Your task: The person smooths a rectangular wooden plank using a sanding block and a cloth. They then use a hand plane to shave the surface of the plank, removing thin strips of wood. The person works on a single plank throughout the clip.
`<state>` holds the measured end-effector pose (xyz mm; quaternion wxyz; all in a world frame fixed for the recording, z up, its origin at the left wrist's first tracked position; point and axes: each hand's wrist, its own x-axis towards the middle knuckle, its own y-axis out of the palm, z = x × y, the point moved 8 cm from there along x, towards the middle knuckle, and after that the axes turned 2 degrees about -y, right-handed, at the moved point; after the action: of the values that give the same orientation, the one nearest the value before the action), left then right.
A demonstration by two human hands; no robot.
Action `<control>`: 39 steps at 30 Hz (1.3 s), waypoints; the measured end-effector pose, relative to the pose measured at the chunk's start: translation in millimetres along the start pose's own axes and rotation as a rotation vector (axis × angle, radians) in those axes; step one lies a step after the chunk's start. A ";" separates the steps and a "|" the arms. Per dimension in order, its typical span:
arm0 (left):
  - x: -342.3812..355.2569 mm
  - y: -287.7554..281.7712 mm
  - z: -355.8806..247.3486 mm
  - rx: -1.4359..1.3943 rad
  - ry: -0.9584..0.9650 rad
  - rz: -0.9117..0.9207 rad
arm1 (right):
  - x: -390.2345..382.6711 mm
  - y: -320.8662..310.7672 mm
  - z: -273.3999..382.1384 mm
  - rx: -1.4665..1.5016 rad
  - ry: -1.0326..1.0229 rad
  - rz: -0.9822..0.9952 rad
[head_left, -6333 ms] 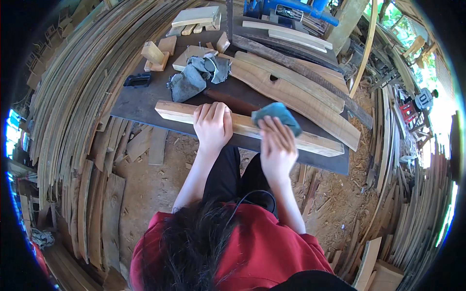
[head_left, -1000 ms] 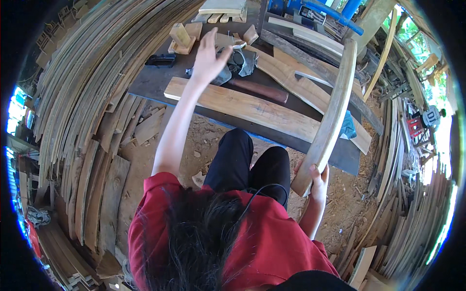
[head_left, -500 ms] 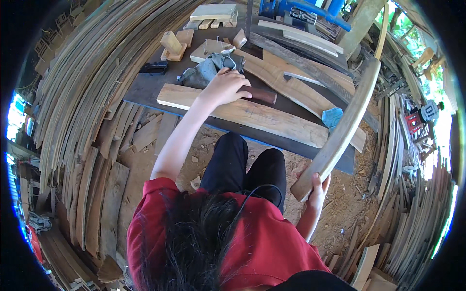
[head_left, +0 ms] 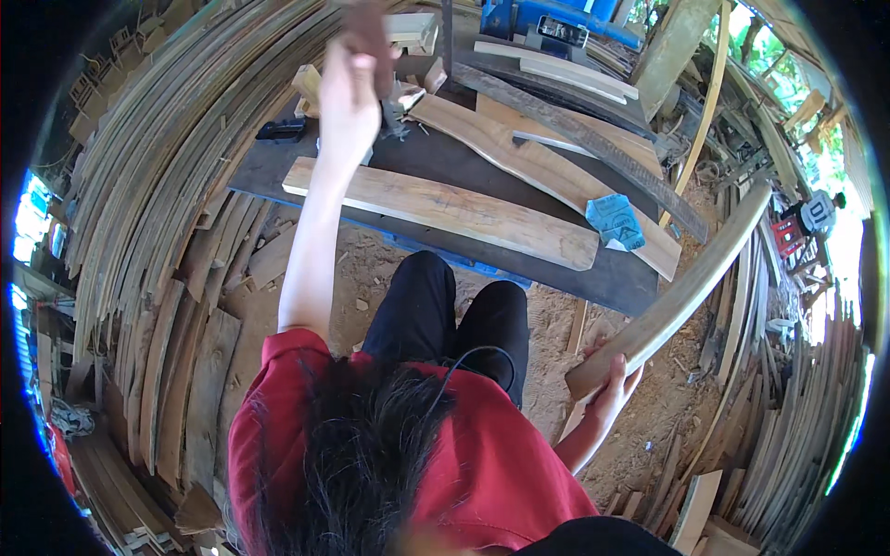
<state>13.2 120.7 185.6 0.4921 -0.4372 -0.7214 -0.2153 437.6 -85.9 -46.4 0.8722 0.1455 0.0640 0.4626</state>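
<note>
My left hand (head_left: 350, 107) is raised over the far left of the dark-topped table (head_left: 445, 148), fingers closed round a dark reddish-brown bar (head_left: 367, 42). Motion blurs the bar, so its kind does not show clearly. Low on the right, my right hand (head_left: 614, 382) grips the near end of a long, slightly curved wooden board (head_left: 681, 287). That board slants up and away to the right, clear of the tabletop. A flat wooden plank (head_left: 445, 213) lies along the table's near edge. Grey-blue cloth (head_left: 394, 125) shows partly behind my left hand.
A blue sheet of sandpaper-like material (head_left: 614, 222) lies on a wavy-edged board (head_left: 519, 148). Small wood blocks (head_left: 413, 32) and a blue machine (head_left: 565, 28) stand at the back. Stacked timber (head_left: 158, 176) lines the left; more planks (head_left: 788, 417) lean at the right.
My left hand has lifted the dark bar from beside the cloth, up and away to the left. The curved board in my right hand has tipped lower toward the right.
</note>
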 end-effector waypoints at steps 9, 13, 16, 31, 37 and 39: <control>7.8 -37.3 -150.4 -0.934 0.235 -0.021 | -2.7 -18.3 10.6 0.025 -0.048 -0.052; -13.7 -55.1 -210.4 -0.773 0.435 0.154 | -2.1 -13.1 10.7 0.054 -0.010 -0.075; -16.1 -56.0 -228.8 -0.813 0.525 0.131 | -2.2 -16.8 6.7 0.063 -0.014 -0.086; -19.0 -67.7 -208.7 -0.794 0.498 0.002 | -6.5 -5.9 13.7 -0.045 -0.045 -0.078; -18.4 -73.6 -204.5 -0.799 0.482 -0.015 | -3.4 -6.1 11.6 -0.026 0.001 -0.045; -17.7 -76.8 -201.0 -0.803 0.468 -0.022 | -1.8 -9.1 7.9 -0.047 0.020 -0.082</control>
<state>55.7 -75.9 263.9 0.4311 -0.5253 -0.4551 -0.5754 445.7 -93.7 -41.8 0.8929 0.1177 0.0677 0.4292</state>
